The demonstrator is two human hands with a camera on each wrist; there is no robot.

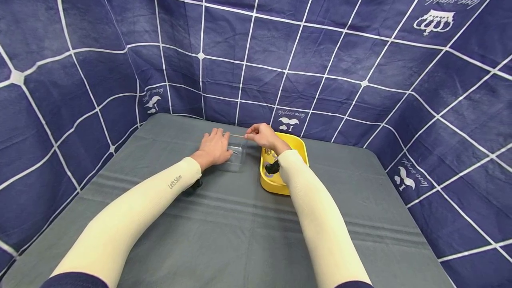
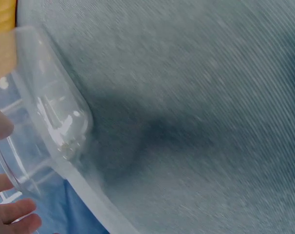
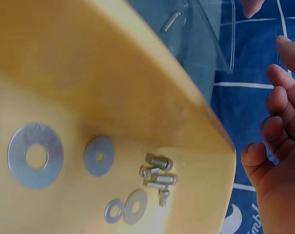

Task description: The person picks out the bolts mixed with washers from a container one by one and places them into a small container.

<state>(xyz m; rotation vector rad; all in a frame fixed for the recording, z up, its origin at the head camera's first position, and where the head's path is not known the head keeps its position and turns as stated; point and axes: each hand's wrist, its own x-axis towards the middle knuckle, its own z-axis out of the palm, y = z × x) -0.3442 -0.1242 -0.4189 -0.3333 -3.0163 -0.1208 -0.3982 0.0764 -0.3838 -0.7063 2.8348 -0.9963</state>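
Observation:
My left hand is spread over a clear plastic box, its fingers fairly straight. In the left wrist view, the fingers lie by the box's clear edge; whether they press it is unclear. A small metal screw lies inside the box. Just right of the box, my right hand hovers past the left rim of a yellow tray, fingers bent toward the thumb. A thin pale line runs between both hands; I cannot tell whether it is the box's rim or something pinched.
Inside the tray are a large washer, several smaller washers and a cluster of screws. Grey cloth covers the table. A blue curtain with white lines hangs behind and at both sides.

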